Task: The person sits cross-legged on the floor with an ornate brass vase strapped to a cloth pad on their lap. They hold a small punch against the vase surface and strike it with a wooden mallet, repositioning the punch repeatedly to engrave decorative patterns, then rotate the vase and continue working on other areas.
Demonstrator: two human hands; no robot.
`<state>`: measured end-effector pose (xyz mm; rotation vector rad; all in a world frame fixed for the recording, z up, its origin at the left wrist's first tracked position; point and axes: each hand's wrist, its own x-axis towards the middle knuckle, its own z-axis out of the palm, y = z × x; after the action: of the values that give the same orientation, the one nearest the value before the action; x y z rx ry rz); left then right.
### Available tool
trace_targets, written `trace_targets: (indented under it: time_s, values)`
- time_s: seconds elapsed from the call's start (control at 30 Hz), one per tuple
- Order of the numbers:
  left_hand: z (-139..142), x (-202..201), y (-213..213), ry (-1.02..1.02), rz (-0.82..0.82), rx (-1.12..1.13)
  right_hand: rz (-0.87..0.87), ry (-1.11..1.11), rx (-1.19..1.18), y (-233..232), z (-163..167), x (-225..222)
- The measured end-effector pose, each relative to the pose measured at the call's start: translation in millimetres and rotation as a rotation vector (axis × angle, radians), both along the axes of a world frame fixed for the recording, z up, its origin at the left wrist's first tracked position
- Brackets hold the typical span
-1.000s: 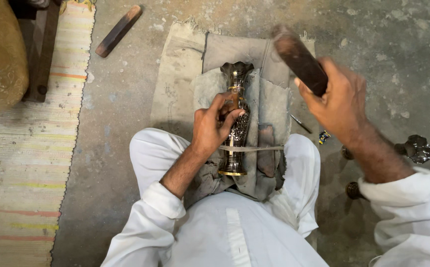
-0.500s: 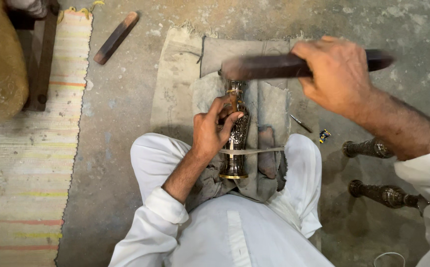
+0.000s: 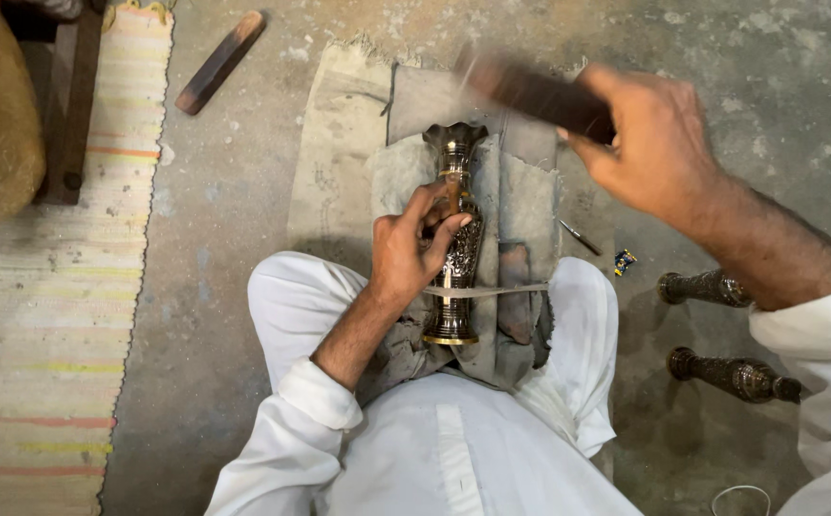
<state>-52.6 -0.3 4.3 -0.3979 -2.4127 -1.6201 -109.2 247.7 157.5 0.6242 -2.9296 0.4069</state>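
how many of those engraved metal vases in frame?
3. One tall dark engraved metal vase lies on the grey cloth between the person's knees, under the left hand. Two similar dark vases lie on the floor at right. More may be out of view.

Concrete floor (image 3: pixel 243 239) w/ cloth (image 3: pixel 339 162), rug (image 3: pixel 52 334).

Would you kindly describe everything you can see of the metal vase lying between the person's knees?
The vase is a slim, dark metal piece with raised engraved patterning, a flared scalloped mouth, a narrow neck with a golden band and a round brassy foot. It lies lengthwise on grey cloth padding, mouth pointing away from the person. A thin strap crosses its lower stem. The left hand rests on its body, pressing a small tool against it.
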Motion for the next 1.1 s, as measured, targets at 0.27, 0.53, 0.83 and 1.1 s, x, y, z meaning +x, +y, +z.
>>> trace_targets:
  time_s: [0.27,0.53,0.83,1.1]
  values:
    - [33.1,-7.4,1.5,0.036,0.006,0.000,0.000,0.108,0.290,4.4,24.2,-9.4]
    - [63.7,-20.1,2.0,0.066,-0.025,-0.019,0.090,0.262,0.429,13.5,58.3,-16.8]
    - [46.7,-19.6,3.4,0.020,-0.036,0.156,0.090,0.180,0.484,18.6,60.6,-7.7]
    - [70.3,-28.9,-0.2,0.016,-0.250,0.030,-0.024,-0.131,0.292,44.4,53.9,-10.2]
